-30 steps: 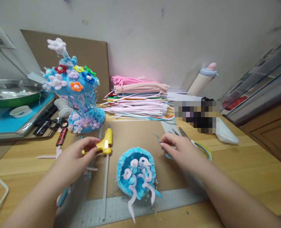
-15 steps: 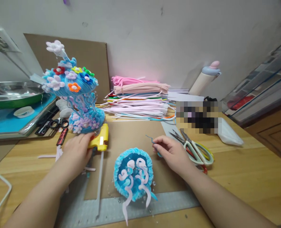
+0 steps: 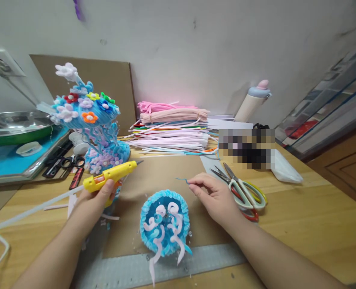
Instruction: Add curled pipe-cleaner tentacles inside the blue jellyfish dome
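Observation:
My left hand (image 3: 95, 202) is closed around a yellow glue gun (image 3: 110, 176), its nozzle aimed to the right and a long glue stick trailing out behind. Between the fingertips of my right hand (image 3: 215, 194) is a thin blue wire-like strand (image 3: 182, 180), probably part of a pipe cleaner; the rest is hidden by the fingers. Below and between both hands, a round blue fuzzy pipe-cleaner piece (image 3: 166, 200) lies with its hollow side up and curled white and blue strands spilling over its front rim. Clear beads sit around it.
A finished-looking blue jellyfish ornament (image 3: 87, 108) with flowers stands at the back left. Bundles of pipe cleaners (image 3: 172, 138) are stacked by the wall. Scissors (image 3: 244, 192) lie right of my right hand. A cardboard sheet (image 3: 154, 168) covers part of a cutting mat (image 3: 112, 273).
My left hand has lifted the glue gun and turned it from pointing away to pointing right. My right hand still pinches the blue strand, now held more level. The view has shifted slightly.

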Action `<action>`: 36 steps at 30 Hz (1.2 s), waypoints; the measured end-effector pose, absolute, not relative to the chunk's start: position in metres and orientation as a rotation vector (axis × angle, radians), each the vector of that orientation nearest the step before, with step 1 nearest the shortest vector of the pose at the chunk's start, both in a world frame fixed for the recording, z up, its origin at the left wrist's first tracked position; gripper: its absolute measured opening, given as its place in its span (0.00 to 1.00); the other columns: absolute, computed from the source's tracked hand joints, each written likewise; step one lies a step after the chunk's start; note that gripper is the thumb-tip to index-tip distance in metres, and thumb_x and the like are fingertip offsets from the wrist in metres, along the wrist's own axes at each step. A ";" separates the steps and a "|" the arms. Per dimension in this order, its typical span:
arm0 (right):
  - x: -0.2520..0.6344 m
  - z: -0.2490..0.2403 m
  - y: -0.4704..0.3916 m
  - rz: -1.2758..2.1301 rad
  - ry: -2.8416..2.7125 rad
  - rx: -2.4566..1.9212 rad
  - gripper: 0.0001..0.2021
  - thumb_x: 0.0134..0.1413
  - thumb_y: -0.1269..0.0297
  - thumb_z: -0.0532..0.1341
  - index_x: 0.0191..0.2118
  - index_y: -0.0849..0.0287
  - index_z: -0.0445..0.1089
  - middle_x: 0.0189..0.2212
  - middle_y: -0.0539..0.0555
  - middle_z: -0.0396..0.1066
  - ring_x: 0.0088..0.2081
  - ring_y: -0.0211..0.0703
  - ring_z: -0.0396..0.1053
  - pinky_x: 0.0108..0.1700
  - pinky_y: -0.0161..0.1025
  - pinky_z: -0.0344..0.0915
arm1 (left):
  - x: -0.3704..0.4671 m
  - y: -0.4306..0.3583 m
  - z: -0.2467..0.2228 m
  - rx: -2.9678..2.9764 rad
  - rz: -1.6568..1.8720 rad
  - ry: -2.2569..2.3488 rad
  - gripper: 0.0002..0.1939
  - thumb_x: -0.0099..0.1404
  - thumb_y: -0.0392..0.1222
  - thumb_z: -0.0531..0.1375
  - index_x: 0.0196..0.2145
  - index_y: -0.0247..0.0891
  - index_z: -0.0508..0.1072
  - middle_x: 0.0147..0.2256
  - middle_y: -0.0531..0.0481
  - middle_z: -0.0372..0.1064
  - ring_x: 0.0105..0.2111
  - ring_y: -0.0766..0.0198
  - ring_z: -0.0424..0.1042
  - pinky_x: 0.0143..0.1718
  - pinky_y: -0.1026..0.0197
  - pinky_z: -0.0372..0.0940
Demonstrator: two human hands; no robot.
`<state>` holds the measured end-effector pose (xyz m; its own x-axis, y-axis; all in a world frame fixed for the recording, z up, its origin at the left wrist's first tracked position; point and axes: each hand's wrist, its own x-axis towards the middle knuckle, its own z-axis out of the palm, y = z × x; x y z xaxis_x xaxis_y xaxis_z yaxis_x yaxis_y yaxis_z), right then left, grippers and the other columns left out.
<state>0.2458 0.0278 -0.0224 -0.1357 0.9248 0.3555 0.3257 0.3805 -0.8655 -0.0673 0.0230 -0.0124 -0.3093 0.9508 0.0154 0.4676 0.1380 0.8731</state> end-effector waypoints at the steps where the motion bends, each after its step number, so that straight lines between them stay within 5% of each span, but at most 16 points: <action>1: 0.244 -0.022 0.029 0.779 -1.676 -1.132 0.06 0.58 0.65 0.61 0.34 0.57 0.76 0.31 0.54 0.75 0.35 0.43 0.72 0.40 0.40 0.68 | -0.063 0.022 -0.012 1.364 1.068 1.855 0.24 0.60 0.63 0.59 0.30 0.36 0.75 0.23 0.51 0.69 0.26 0.60 0.66 0.28 0.61 0.61; 7: 0.230 -0.009 0.043 0.778 -1.704 -1.165 0.07 0.58 0.66 0.60 0.35 0.58 0.76 0.33 0.55 0.77 0.38 0.45 0.74 0.42 0.41 0.68 | -0.042 0.016 -0.006 1.274 1.019 1.575 0.28 0.58 0.67 0.57 0.31 0.36 0.76 0.19 0.52 0.64 0.21 0.62 0.61 0.23 0.61 0.58; 13: 0.217 0.009 0.040 0.732 -1.749 -1.073 0.06 0.58 0.68 0.61 0.34 0.58 0.76 0.30 0.53 0.75 0.33 0.42 0.72 0.38 0.39 0.68 | -0.040 0.012 -0.009 1.096 1.058 1.251 0.35 0.54 0.76 0.53 0.25 0.36 0.72 0.24 0.50 0.70 0.18 0.68 0.57 0.22 0.62 0.57; 36: 0.223 0.012 0.008 0.662 -1.845 -0.892 0.07 0.60 0.73 0.61 0.40 0.54 0.74 0.30 0.50 0.76 0.33 0.40 0.71 0.39 0.42 0.62 | -0.036 0.004 -0.007 1.018 1.128 1.070 0.34 0.49 0.74 0.61 0.17 0.35 0.71 0.16 0.52 0.64 0.18 0.67 0.61 0.19 0.65 0.56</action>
